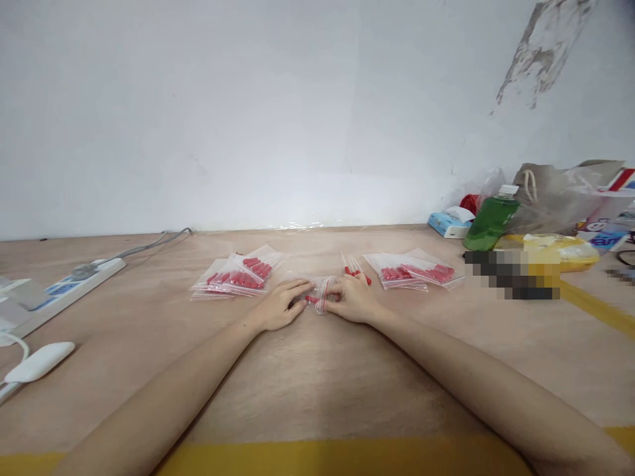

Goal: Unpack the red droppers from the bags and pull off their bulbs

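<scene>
Between my two hands lies a small clear zip bag [325, 295] with a red line along its mouth. A red-handled piece [311, 299] shows at the bag, partly covered by my fingers. My left hand [281, 305] holds the bag's left part, thumb and fingers bent around it. At the mouth side, my right hand [358, 299] pinches the bag. Just beyond the right hand are several loose thin pieces with red handles [353, 270] and pale shafts. Filled bags of red-handled pieces [238, 276] lie left of my hands, and more filled bags [414, 270] lie to the right.
At the left stand a white power strip [74, 291] with a grey cable and a white plug-like device [40, 362]. A green bottle [492, 221], a blue tissue pack [449, 223] and plastic bags crowd the back right. Yellow tape [278, 458] crosses the table's near side.
</scene>
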Tool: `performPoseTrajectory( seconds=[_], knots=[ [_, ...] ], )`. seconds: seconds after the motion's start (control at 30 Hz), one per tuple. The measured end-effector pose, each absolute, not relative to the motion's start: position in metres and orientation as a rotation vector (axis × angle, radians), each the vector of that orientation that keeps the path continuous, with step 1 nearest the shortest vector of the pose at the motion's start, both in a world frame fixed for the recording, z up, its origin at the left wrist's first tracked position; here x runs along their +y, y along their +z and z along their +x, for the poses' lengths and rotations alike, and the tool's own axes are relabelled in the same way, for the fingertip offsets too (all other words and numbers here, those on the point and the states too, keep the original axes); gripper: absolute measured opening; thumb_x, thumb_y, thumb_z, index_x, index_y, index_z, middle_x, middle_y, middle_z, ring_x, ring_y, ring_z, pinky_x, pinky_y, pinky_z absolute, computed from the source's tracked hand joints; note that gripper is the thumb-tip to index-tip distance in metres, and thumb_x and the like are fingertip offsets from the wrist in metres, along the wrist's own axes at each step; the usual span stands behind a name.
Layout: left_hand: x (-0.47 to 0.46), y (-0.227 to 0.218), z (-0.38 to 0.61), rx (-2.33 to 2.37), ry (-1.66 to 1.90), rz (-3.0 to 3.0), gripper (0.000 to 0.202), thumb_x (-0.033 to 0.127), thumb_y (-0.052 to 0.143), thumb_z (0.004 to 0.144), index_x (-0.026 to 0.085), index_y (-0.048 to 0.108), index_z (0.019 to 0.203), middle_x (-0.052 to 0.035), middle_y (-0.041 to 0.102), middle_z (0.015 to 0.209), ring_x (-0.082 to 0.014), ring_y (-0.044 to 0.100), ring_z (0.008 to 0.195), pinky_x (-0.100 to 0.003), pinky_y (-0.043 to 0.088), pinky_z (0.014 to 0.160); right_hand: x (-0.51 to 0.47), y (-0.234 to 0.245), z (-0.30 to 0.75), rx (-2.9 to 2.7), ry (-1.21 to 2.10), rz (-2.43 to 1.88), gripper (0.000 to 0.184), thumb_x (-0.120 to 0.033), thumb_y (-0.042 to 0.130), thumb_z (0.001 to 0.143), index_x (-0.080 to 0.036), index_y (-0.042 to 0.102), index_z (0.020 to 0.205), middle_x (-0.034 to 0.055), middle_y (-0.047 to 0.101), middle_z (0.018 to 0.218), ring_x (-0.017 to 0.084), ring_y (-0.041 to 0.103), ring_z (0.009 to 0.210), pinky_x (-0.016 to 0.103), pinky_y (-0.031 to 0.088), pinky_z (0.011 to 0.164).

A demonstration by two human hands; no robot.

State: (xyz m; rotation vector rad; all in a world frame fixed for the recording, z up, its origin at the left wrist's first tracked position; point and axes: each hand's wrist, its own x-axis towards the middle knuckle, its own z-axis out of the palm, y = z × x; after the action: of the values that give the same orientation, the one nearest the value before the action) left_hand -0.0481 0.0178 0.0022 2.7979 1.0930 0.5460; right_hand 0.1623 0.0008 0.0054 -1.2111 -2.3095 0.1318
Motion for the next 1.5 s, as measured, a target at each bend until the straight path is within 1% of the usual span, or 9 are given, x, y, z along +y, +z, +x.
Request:
performPoseTrajectory(
  seconds=[0.33,0.47,0.63,0.77,0.87,1.03,1.23,1.33,1.5],
  knots=[
    [0.019,0.004,-0.048,1.19,0.381,2.803,0.048,0.033,0.034,0.089,0.018,0.033,0.134,-0.0082,0.037,0.137,-0.0208,0.031,0.127,-0.038,0.024,0.106,-0.015,-0.008,0.176,-2.043,-0.047,-1.135,0.01,-0.025,0.054,0.076,-0.02,0.062,0.072,-0.0002,0.063,0.073,0.014,0.054,0.073,0.033,0.027,0.078],
    [0.016,0.005,-0.048,1.323,0.259,2.827,0.047,0.035,0.029,0.09,0.026,0.026,0.137,-0.008,0.032,0.14,-0.0255,0.029,0.128,-0.045,0.024,0.103,-0.022,-0.002,0.214,-1.902,-0.022,-1.124,0.012,-0.026,0.053,0.075,-0.021,0.064,0.077,-0.0001,0.066,0.074,0.015,0.057,0.071,0.036,0.031,0.083],
    [0.003,0.013,-0.039,1.457,0.194,2.978,0.039,0.043,0.029,0.089,0.04,0.04,0.127,-0.0065,0.043,0.13,-0.03,0.041,0.116,-0.05,0.03,0.092,-0.013,0.015,0.255,-1.583,0.034,-1.223,0.018,-0.033,0.054,0.073,-0.019,0.065,0.078,0.0039,0.067,0.076,0.018,0.059,0.072,0.032,0.042,0.07],
    [0.004,0.021,-0.031,1.455,0.397,3.057,0.038,0.046,0.031,0.088,0.032,0.057,0.112,-0.0079,0.055,0.107,-0.0259,0.048,0.104,-0.045,0.033,0.09,0.005,0.021,0.257,-1.532,-0.079,-1.326,0.019,-0.034,0.054,0.073,-0.02,0.066,0.077,0.0031,0.068,0.077,0.018,0.059,0.076,0.035,0.039,0.076],
    [0.017,0.021,-0.032,1.325,0.621,3.006,0.04,0.038,0.027,0.091,0.024,0.059,0.11,-0.0085,0.056,0.109,-0.0213,0.049,0.104,-0.038,0.035,0.092,0.015,0.016,0.246,-1.619,-0.182,-1.44,0.018,-0.035,0.054,0.073,-0.021,0.066,0.076,0.0022,0.068,0.077,0.02,0.057,0.079,0.039,0.032,0.083],
    [0.036,0.009,-0.041,1.144,0.366,2.873,0.049,0.043,0.024,0.091,0.021,0.037,0.132,-0.0071,0.035,0.139,-0.0208,0.027,0.129,-0.038,0.019,0.106,0.023,0.005,0.236,-1.72,-0.276,-1.614,0.017,-0.033,0.051,0.074,-0.023,0.065,0.075,0.0006,0.068,0.077,0.02,0.055,0.081,0.044,0.022,0.087],
    [0.03,-0.003,-0.032,1.378,0.174,2.658,0.055,0.052,0.022,0.088,0.026,0.025,0.137,-0.0041,0.018,0.145,-0.0254,0.013,0.134,-0.046,0.011,0.106,0.025,-0.004,0.238,-1.838,-0.331,-1.737,0.027,-0.041,0.047,0.078,-0.025,0.067,0.072,0.0024,0.067,0.076,0.022,0.053,0.083,0.05,0.016,0.086],
    [0.027,-0.003,-0.024,1.502,0.355,2.577,0.051,0.047,0.024,0.089,0.022,0.035,0.133,-0.007,0.029,0.142,-0.0243,0.023,0.131,-0.043,0.017,0.106,0.022,-0.006,0.235,-1.829,-0.427,-1.669,0.029,-0.043,0.046,0.08,-0.024,0.067,0.073,0.0031,0.066,0.083,0.022,0.051,0.088,0.049,0.014,0.089],
    [0.033,0.011,-0.028,1.731,0.686,2.445,0.034,0.023,0.035,0.085,0.012,0.054,0.112,-0.0106,0.056,0.118,-0.0197,0.048,0.112,-0.032,0.034,0.098,0.01,-0.007,0.226,-1.852,-0.552,-1.472,0.023,-0.035,0.047,0.081,-0.023,0.066,0.076,0.0022,0.064,0.085,0.019,0.05,0.088,0.046,0.011,0.095]
  ],
)
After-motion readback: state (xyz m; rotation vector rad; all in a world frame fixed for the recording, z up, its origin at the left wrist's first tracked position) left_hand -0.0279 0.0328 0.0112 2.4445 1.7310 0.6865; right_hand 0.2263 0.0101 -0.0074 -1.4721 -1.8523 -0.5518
